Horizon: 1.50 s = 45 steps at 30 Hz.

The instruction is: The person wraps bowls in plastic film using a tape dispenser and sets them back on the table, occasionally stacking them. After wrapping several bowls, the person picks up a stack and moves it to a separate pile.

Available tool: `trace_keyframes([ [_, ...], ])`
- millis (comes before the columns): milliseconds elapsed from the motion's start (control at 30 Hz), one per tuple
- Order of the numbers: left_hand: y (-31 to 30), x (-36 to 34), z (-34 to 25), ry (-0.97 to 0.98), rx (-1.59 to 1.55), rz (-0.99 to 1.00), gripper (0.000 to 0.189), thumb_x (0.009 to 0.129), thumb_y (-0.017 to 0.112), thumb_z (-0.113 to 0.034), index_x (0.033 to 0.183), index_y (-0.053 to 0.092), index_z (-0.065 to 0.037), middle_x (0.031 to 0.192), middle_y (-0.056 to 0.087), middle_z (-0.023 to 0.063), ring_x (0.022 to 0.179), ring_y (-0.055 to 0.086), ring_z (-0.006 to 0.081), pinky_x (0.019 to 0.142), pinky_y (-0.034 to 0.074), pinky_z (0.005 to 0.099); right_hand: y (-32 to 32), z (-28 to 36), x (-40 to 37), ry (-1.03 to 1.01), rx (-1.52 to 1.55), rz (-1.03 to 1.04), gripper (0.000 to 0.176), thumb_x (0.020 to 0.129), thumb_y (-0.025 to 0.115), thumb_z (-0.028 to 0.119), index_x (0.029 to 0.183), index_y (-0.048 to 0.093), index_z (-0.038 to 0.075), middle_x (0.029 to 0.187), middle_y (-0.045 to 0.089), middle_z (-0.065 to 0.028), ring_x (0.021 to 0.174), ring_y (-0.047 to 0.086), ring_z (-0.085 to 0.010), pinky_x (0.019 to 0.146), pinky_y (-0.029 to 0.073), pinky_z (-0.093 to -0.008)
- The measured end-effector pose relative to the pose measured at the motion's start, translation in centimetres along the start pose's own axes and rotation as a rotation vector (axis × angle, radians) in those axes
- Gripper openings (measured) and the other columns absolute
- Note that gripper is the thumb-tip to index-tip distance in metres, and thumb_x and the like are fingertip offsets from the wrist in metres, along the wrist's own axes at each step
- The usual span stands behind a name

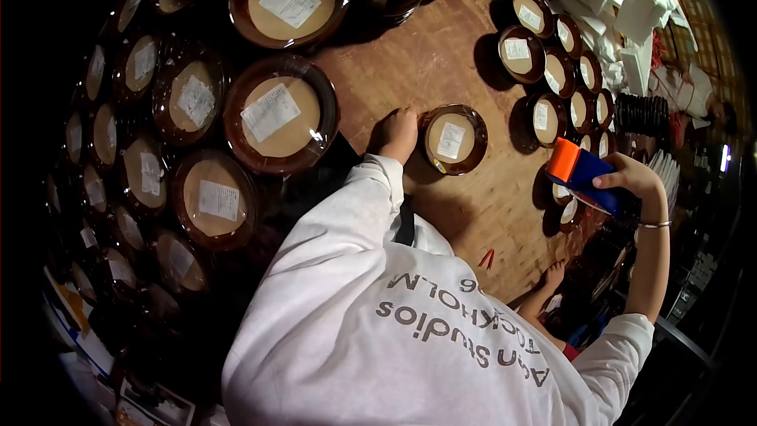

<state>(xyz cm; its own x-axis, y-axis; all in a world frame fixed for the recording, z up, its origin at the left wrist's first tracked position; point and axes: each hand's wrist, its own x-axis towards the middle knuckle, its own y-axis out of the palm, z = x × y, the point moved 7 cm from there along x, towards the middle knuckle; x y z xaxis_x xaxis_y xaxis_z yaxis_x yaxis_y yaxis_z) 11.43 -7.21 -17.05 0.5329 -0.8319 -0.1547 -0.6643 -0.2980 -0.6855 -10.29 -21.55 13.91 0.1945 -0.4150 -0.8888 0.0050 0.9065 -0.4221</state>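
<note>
A wrapped brown bowl (456,140) with a beige centre and white label stands on the wooden table. My left hand (400,134) is at the bowl's left edge, fingers curled together; whatever is in them is hidden. Farther right, my right hand (632,180) is closed around a blue and orange hand tool (579,167), held above the small bowls at the table's right side. A small yellowish mark shows near the bowl's lower rim.
Larger wrapped bowls (281,113) crowd the left and top. Several small labelled bowls (521,54) stand at the right, near white packing material (631,8). A small red item (487,259) lies on the wooden table (426,47). Another person's bare limb (544,288) shows at lower right.
</note>
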Motion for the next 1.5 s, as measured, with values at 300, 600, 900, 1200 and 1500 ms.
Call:
trace_keyframes([
  [300, -1.3, 0.6, -0.5, 0.096, -0.285, -0.081, 0.021, 0.082, 0.046, -0.022, 0.087, 0.055, -0.004, 0.081, 0.057, 0.0171, 0.083, 0.056, 0.0325, 0.070, 0.045, 0.0367, 2.5, -3.5, -0.2, 0.040, 0.156, -0.007, 0.060, 0.057, 0.073, 0.033, 0.094, 0.054, -0.011, 0.082, 0.059, -0.0120, 0.073, 0.056, -0.0162, 0.071, 0.044, -0.0258],
  [600, 2.5, -2.1, -1.3, -0.061, -0.640, 0.318, 0.047, 0.088, 0.037, -0.037, 0.109, 0.046, 0.004, 0.101, 0.054, 0.0182, 0.095, 0.051, 0.0257, 0.083, 0.037, 0.0294, 5.7, -10.4, 4.3, 0.080, 0.077, -0.045, 0.052, 0.061, 0.070, 0.039, 0.085, 0.061, -0.007, 0.074, 0.060, -0.0085, 0.064, 0.057, -0.0152, 0.062, 0.043, -0.0231],
  [900, -4.1, -7.8, -11.9, 0.894, -0.083, 0.244, 0.055, 0.062, 0.069, -0.023, 0.106, 0.045, -0.001, 0.104, 0.049, 0.0185, 0.098, 0.046, 0.0321, 0.084, 0.037, 0.0403, 10.4, -14.6, 9.1, 0.176, 0.323, 0.063, 0.059, 0.058, 0.070, 0.043, 0.091, 0.059, -0.004, 0.084, 0.061, -0.0127, 0.071, 0.058, -0.0193, 0.066, 0.044, -0.0284],
  [1200, 2.4, -8.9, -11.0, 1.075, 0.420, 0.169, 0.030, 0.070, 0.048, -0.011, 0.098, 0.052, 0.001, 0.101, 0.053, 0.0132, 0.098, 0.048, 0.0235, 0.086, 0.038, 0.0341, 13.8, -18.3, 12.7, 0.170, 0.579, 0.117, 0.053, 0.063, 0.068, 0.042, 0.088, 0.060, -0.004, 0.084, 0.062, -0.0129, 0.072, 0.060, -0.0185, 0.068, 0.046, -0.0271],
  [1500, -2.8, -1.0, -11.8, 0.697, -0.040, 0.349, 0.044, 0.063, 0.071, -0.025, 0.095, 0.057, 0.000, 0.089, 0.059, 0.0168, 0.081, 0.057, 0.0306, 0.071, 0.045, 0.0334, 14.3, -15.6, 14.8, -0.098, 1.021, 0.151, 0.054, 0.066, 0.066, 0.045, 0.102, 0.055, 0.005, 0.093, 0.059, -0.0090, 0.076, 0.059, -0.0153, 0.070, 0.048, -0.0272],
])
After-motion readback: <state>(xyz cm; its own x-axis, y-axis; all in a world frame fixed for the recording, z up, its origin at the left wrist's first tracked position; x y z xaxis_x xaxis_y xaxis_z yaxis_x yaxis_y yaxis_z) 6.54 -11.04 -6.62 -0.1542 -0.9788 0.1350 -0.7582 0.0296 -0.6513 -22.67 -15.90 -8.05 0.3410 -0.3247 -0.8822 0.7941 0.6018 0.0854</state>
